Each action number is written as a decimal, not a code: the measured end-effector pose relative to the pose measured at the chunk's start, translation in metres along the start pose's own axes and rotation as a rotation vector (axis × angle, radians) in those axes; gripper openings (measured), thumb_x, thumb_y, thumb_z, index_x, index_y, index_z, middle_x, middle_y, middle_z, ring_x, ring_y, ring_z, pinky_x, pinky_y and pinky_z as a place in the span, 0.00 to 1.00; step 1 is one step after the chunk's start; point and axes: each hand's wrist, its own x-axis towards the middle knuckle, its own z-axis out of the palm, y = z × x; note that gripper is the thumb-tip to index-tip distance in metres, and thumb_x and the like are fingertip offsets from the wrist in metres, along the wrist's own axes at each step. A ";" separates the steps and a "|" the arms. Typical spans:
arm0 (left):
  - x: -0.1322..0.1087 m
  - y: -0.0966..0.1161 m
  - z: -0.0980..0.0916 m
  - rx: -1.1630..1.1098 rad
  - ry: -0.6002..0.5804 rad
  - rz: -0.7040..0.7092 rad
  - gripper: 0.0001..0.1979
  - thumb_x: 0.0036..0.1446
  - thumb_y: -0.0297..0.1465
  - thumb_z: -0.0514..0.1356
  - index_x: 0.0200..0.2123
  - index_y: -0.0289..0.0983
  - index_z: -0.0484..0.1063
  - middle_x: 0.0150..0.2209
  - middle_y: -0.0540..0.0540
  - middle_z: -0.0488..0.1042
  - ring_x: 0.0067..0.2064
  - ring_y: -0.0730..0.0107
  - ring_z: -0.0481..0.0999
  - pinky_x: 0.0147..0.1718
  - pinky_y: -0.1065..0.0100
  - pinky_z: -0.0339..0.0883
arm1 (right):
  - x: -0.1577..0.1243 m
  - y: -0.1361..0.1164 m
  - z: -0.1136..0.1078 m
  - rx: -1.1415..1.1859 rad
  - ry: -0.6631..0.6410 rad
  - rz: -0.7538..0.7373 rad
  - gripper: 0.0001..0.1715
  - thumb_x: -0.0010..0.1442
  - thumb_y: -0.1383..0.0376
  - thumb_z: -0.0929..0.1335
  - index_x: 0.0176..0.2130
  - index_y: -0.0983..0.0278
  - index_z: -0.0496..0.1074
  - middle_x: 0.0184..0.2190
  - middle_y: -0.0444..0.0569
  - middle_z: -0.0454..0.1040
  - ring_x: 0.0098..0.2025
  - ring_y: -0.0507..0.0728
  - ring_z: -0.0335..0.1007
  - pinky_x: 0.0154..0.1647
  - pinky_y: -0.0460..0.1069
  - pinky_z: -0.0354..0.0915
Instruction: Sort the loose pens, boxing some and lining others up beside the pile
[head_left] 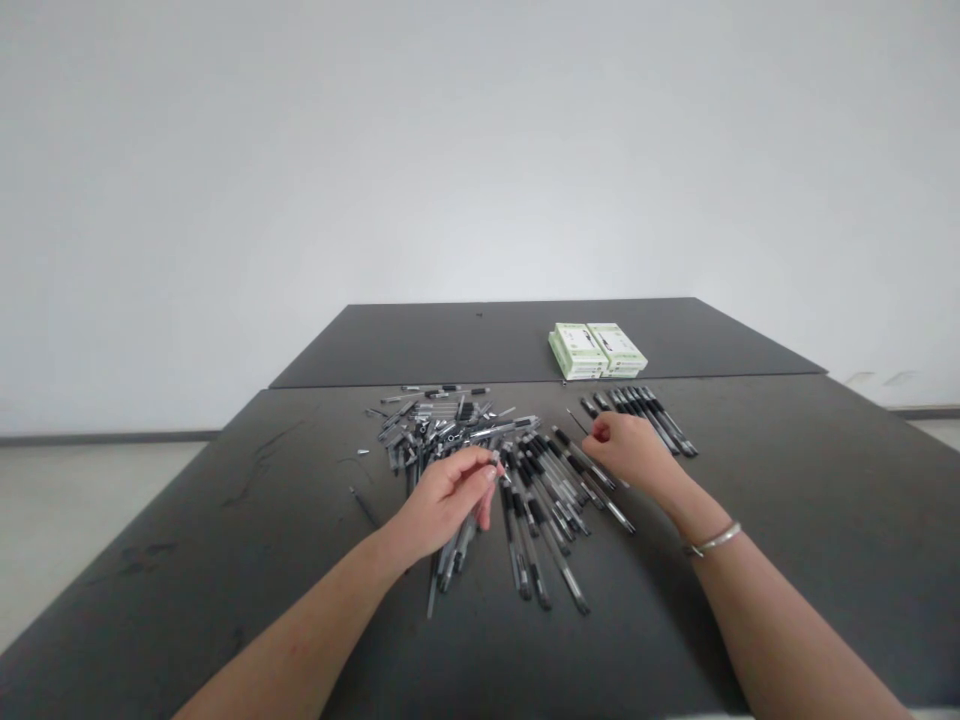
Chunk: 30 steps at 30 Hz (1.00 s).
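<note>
Forearms (330, 605) angle in over worktop (795, 520) near edge | left hand (454, 490): pinching small part (495, 458), too small to identify | right hand (626, 446): pinching thin rod (576, 420), partly hidden

Clear pens (536, 465) with black grips and silvery tips, on a dark grey surface (787, 520) streaked with darker smudges (259, 465) left of the pens. Behind the pens, boxes (581, 345) in white and pale green, apparently with small dark print. Beyond the pens, a plain pale grey wall (480, 150).
</note>
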 end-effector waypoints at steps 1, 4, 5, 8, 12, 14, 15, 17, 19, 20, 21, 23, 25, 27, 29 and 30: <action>0.000 0.000 0.000 0.009 -0.004 -0.002 0.13 0.66 0.39 0.51 0.39 0.35 0.68 0.21 0.54 0.68 0.22 0.76 0.71 0.25 0.74 0.64 | -0.001 -0.003 -0.002 0.102 0.018 0.009 0.06 0.49 0.65 0.66 0.27 0.65 0.74 0.25 0.49 0.77 0.30 0.56 0.72 0.32 0.47 0.60; 0.000 0.000 0.000 0.032 -0.014 -0.010 0.14 0.66 0.39 0.51 0.43 0.34 0.68 0.19 0.54 0.68 0.22 0.76 0.70 0.25 0.74 0.63 | -0.006 -0.015 -0.006 0.581 -0.003 0.040 0.09 0.48 0.65 0.68 0.33 0.64 0.72 0.24 0.44 0.74 0.25 0.52 0.68 0.27 0.46 0.60; 0.000 0.000 0.001 0.038 -0.017 -0.015 0.15 0.66 0.39 0.51 0.45 0.34 0.68 0.19 0.54 0.68 0.21 0.76 0.69 0.24 0.74 0.62 | -0.008 -0.020 -0.007 0.777 -0.027 0.039 0.12 0.48 0.64 0.69 0.36 0.64 0.72 0.23 0.42 0.73 0.22 0.50 0.65 0.24 0.45 0.59; 0.001 0.001 0.002 0.040 -0.021 -0.026 0.16 0.65 0.39 0.53 0.48 0.34 0.69 0.19 0.56 0.65 0.19 0.78 0.67 0.23 0.75 0.61 | -0.017 -0.036 -0.009 1.288 -0.090 -0.003 0.16 0.49 0.62 0.72 0.39 0.64 0.71 0.23 0.39 0.70 0.17 0.46 0.59 0.18 0.43 0.55; 0.001 0.000 0.002 0.043 -0.027 -0.017 0.17 0.64 0.39 0.54 0.49 0.33 0.69 0.21 0.56 0.64 0.19 0.79 0.65 0.20 0.76 0.59 | -0.029 -0.053 -0.009 1.603 -0.147 -0.076 0.12 0.52 0.63 0.74 0.35 0.63 0.70 0.30 0.44 0.76 0.25 0.48 0.72 0.23 0.42 0.64; 0.001 -0.001 0.002 0.035 -0.031 -0.010 0.17 0.63 0.38 0.54 0.49 0.33 0.69 0.22 0.56 0.64 0.19 0.80 0.64 0.20 0.76 0.58 | -0.032 -0.058 -0.008 1.665 -0.164 -0.101 0.10 0.54 0.63 0.74 0.35 0.63 0.70 0.32 0.45 0.77 0.29 0.50 0.75 0.26 0.42 0.67; 0.001 -0.001 0.002 0.028 -0.032 -0.009 0.17 0.63 0.38 0.54 0.49 0.33 0.69 0.23 0.55 0.64 0.19 0.80 0.64 0.20 0.76 0.58 | -0.033 -0.059 -0.008 1.684 -0.167 -0.112 0.10 0.55 0.63 0.73 0.36 0.63 0.71 0.32 0.46 0.77 0.30 0.50 0.76 0.27 0.42 0.68; 0.001 -0.001 0.002 0.017 -0.030 -0.010 0.17 0.63 0.38 0.55 0.50 0.33 0.69 0.24 0.55 0.64 0.19 0.81 0.63 0.20 0.76 0.59 | -0.034 -0.061 -0.007 1.704 -0.166 -0.130 0.09 0.56 0.63 0.73 0.36 0.63 0.71 0.33 0.46 0.78 0.31 0.50 0.77 0.28 0.42 0.69; 0.001 0.001 0.002 0.019 -0.030 -0.011 0.17 0.63 0.38 0.55 0.50 0.33 0.70 0.24 0.55 0.63 0.19 0.81 0.62 0.20 0.76 0.59 | -0.034 -0.061 -0.007 1.712 -0.163 -0.142 0.08 0.57 0.64 0.73 0.36 0.63 0.71 0.33 0.46 0.78 0.31 0.50 0.77 0.28 0.42 0.69; 0.001 0.001 0.002 0.024 -0.030 -0.009 0.17 0.63 0.38 0.55 0.49 0.32 0.70 0.23 0.55 0.63 0.19 0.81 0.62 0.20 0.76 0.59 | -0.034 -0.061 -0.007 1.713 -0.163 -0.145 0.08 0.57 0.64 0.73 0.36 0.63 0.71 0.33 0.46 0.78 0.31 0.50 0.77 0.28 0.42 0.69; 0.001 0.002 0.002 0.029 -0.031 -0.008 0.18 0.63 0.38 0.55 0.49 0.32 0.70 0.23 0.55 0.63 0.19 0.81 0.61 0.20 0.76 0.58 | -0.034 -0.060 -0.007 1.714 -0.161 -0.147 0.07 0.57 0.64 0.73 0.36 0.63 0.71 0.33 0.46 0.78 0.31 0.50 0.77 0.28 0.42 0.69; 0.001 0.004 0.002 0.032 -0.030 -0.002 0.18 0.63 0.38 0.55 0.49 0.32 0.70 0.23 0.55 0.62 0.20 0.80 0.60 0.19 0.76 0.57 | -0.034 -0.060 -0.007 1.714 -0.159 -0.150 0.07 0.58 0.64 0.72 0.36 0.63 0.71 0.33 0.46 0.78 0.31 0.50 0.77 0.29 0.42 0.69; 0.001 0.005 0.002 0.041 -0.026 0.000 0.18 0.63 0.39 0.55 0.49 0.32 0.71 0.23 0.55 0.63 0.21 0.80 0.60 0.19 0.76 0.56 | -0.034 -0.059 -0.007 1.709 -0.161 -0.154 0.07 0.58 0.64 0.72 0.37 0.63 0.71 0.33 0.46 0.78 0.32 0.50 0.77 0.29 0.42 0.69; 0.001 0.006 0.002 0.055 -0.020 0.002 0.18 0.63 0.39 0.55 0.49 0.31 0.71 0.24 0.54 0.63 0.21 0.80 0.60 0.19 0.76 0.55 | -0.034 -0.059 -0.006 1.701 -0.164 -0.163 0.07 0.58 0.64 0.73 0.37 0.63 0.71 0.33 0.46 0.78 0.32 0.50 0.77 0.29 0.42 0.69; 0.001 0.006 0.002 0.076 -0.021 0.007 0.18 0.63 0.38 0.55 0.49 0.32 0.71 0.24 0.54 0.64 0.21 0.79 0.60 0.19 0.76 0.55 | -0.033 -0.059 -0.004 1.691 -0.163 -0.171 0.08 0.57 0.64 0.73 0.37 0.63 0.71 0.34 0.46 0.78 0.32 0.50 0.77 0.29 0.42 0.69; 0.001 0.006 0.002 0.087 -0.022 0.013 0.18 0.63 0.38 0.55 0.49 0.32 0.71 0.24 0.54 0.64 0.21 0.79 0.60 0.19 0.76 0.55 | -0.033 -0.059 -0.004 1.687 -0.160 -0.171 0.08 0.57 0.63 0.73 0.37 0.62 0.71 0.33 0.46 0.78 0.32 0.50 0.77 0.29 0.42 0.69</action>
